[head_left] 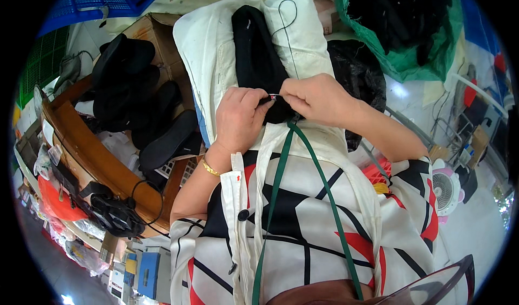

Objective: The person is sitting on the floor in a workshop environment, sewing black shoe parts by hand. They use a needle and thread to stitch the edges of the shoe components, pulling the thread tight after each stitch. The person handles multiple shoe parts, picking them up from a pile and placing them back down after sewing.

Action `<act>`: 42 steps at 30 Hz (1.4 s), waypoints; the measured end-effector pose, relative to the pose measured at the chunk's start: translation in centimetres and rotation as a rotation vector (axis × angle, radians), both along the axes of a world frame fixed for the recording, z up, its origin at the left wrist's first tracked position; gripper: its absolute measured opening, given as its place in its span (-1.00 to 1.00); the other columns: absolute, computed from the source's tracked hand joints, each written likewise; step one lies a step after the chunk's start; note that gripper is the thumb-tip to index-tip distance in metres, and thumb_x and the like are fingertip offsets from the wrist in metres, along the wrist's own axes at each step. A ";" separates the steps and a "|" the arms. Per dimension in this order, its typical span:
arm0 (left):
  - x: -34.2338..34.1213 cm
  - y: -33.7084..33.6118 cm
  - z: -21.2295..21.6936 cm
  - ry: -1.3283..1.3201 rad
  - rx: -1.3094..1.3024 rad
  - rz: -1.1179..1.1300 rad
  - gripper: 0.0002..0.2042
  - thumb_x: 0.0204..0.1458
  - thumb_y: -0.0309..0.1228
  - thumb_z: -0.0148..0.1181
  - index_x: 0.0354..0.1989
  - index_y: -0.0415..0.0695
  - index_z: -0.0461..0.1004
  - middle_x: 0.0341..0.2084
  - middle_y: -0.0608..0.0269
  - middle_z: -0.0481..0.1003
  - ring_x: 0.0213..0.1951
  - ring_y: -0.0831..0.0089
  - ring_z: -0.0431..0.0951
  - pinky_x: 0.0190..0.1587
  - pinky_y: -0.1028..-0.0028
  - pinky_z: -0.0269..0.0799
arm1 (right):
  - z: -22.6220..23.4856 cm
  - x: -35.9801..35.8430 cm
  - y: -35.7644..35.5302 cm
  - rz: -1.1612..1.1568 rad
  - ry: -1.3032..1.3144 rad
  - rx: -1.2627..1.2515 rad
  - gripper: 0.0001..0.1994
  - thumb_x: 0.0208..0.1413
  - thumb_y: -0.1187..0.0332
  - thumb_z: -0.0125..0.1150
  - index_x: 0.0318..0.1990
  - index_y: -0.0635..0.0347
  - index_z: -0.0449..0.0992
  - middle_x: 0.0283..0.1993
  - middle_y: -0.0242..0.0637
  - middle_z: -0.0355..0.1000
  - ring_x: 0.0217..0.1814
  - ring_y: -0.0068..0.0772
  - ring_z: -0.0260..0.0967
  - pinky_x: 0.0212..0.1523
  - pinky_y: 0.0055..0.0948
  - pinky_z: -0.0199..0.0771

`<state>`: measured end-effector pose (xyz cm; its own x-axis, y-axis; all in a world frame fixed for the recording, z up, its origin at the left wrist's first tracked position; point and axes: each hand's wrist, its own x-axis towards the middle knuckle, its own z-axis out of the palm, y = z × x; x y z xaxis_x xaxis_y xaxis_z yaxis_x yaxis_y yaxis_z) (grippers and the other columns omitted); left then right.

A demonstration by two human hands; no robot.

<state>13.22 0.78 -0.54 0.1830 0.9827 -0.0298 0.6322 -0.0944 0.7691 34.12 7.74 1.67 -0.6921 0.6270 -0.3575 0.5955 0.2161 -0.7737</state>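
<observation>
The left hand [238, 118] pinches a small black implement [265, 99] whose metal end meets the closed-up fingertips of the right hand [319, 100]; whether these grip it cannot be told. Beneath and beyond both hands, neither clearly nearer, lies a black shoe [256, 48], its long axis running away and slightly leftward.

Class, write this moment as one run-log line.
left hand: pinching small dark item; right hand: pinching beside it, contents unclear; black shoe: on white cloth; dark thread: looped
</observation>
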 end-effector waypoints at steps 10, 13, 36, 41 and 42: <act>0.4 -0.7 -0.8 -0.032 0.087 0.056 -0.84 -0.12 -0.56 0.38 -0.35 -0.16 0.55 -0.43 0.18 0.55 -0.33 0.17 0.52 -0.28 0.30 0.45 | 0.3 0.3 -1.1 0.019 0.005 0.077 -0.94 0.12 0.41 0.10 -0.31 0.18 0.43 -0.51 -0.09 0.46 -0.43 0.07 0.45 -0.40 -0.05 0.42; 0.5 -0.7 -0.8 -0.032 0.108 0.065 -0.84 -0.14 -0.56 0.39 -0.36 -0.15 0.55 -0.43 0.19 0.56 -0.34 0.18 0.53 -0.28 0.30 0.46 | 0.3 0.3 -1.2 0.015 0.009 0.082 -0.94 0.11 0.42 0.10 -0.31 0.19 0.44 -0.52 -0.09 0.45 -0.43 0.07 0.45 -0.39 -0.05 0.42; 0.7 -1.2 -1.0 -0.053 0.120 0.124 -0.84 -0.16 -0.57 0.40 -0.37 -0.16 0.57 -0.48 0.17 0.58 -0.41 0.18 0.55 -0.33 0.29 0.46 | -2.1 -1.2 -3.5 0.041 0.020 0.229 -0.74 -0.10 0.49 0.24 -0.25 0.21 0.32 -0.59 -0.18 0.44 -0.50 -0.04 0.49 -0.56 -0.13 0.42; 0.7 -1.5 -1.0 -0.064 0.116 0.109 -0.83 -0.15 -0.56 0.40 -0.35 -0.16 0.58 -0.45 0.14 0.59 -0.40 0.17 0.55 -0.33 0.29 0.46 | -3.3 -1.6 -3.7 -0.009 0.055 0.250 -0.75 -0.08 0.49 0.23 -0.27 0.23 0.28 -0.57 -0.16 0.43 -0.50 -0.01 0.48 -0.56 -0.11 0.40; 0.7 -1.5 -0.7 -0.051 0.104 0.121 -0.83 -0.14 -0.56 0.40 -0.34 -0.16 0.59 -0.44 0.14 0.59 -0.39 0.17 0.56 -0.33 0.29 0.47 | -3.5 -1.4 -3.9 -0.020 0.060 0.243 -0.76 -0.06 0.48 0.22 -0.28 0.23 0.28 -0.58 -0.16 0.43 -0.49 0.00 0.48 -0.56 -0.10 0.40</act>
<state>13.88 -0.72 -1.26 0.0616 0.9949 0.0796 0.6041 -0.1007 0.7905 32.71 3.85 -1.86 -0.6941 0.7034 -0.1533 0.5562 0.3888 -0.7345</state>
